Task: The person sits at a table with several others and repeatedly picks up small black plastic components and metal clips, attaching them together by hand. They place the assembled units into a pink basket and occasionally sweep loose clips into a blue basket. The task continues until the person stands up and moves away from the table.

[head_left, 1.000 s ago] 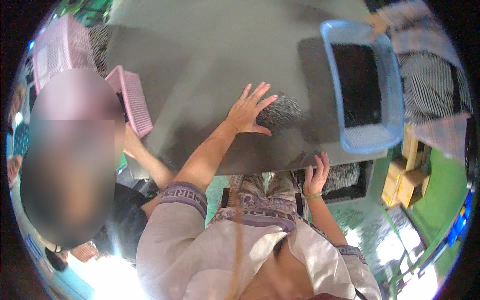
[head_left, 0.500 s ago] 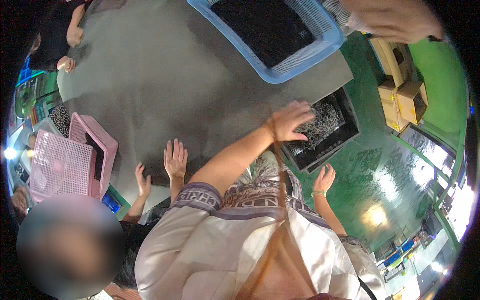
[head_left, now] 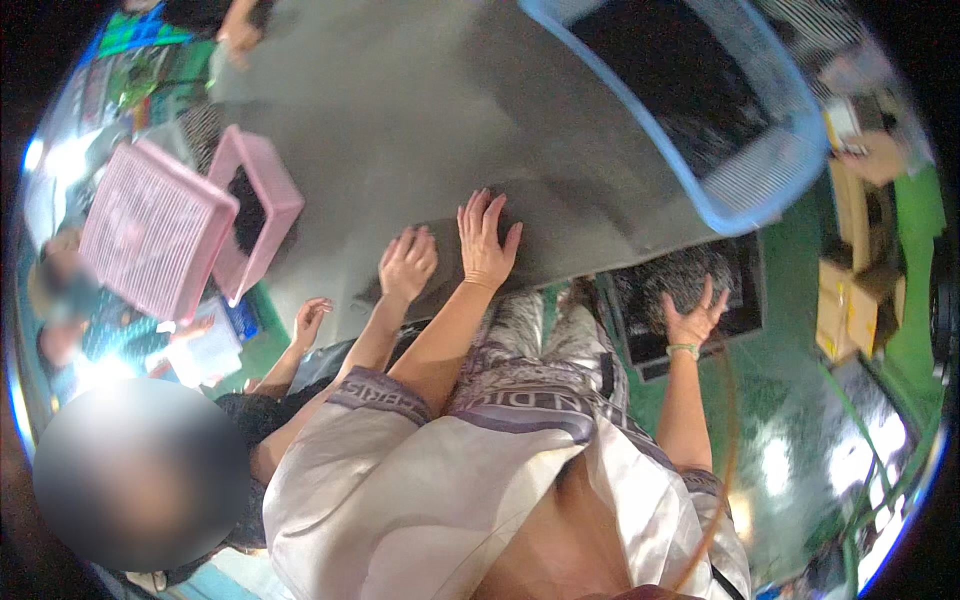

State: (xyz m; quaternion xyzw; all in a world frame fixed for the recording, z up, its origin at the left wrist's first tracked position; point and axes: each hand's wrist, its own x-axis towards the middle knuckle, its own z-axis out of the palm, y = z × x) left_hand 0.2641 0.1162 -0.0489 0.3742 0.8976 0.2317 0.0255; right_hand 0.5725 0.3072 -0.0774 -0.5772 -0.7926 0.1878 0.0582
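My left hand (head_left: 488,240) lies over the grey tabletop (head_left: 390,120) near its front edge. Its fingers are stretched out, and nothing shows in them. My right hand (head_left: 695,318), wearing a green bracelet, reaches over a black tray (head_left: 640,365) at the table's right side. Its fingers are spread apart and hold nothing that I can see. A heap of small dark grey, shiny pieces (head_left: 690,280) fills the tray, too blurred to name. Left of my left hand, a co-worker's hand (head_left: 408,265) rests at the table, with their other hand (head_left: 312,322) farther left.
A large blue plastic basket (head_left: 715,215) with dark contents stands at the far right of the table. Two pink baskets (head_left: 150,240) are at the left. Another person's arm (head_left: 238,35) shows at the far left. Cardboard boxes (head_left: 850,310) stand on the green floor.
My left hand has moved left from above the tray to the tabletop. My right hand has come up over the tray. The whole view has shifted, and the co-worker's hands have moved.
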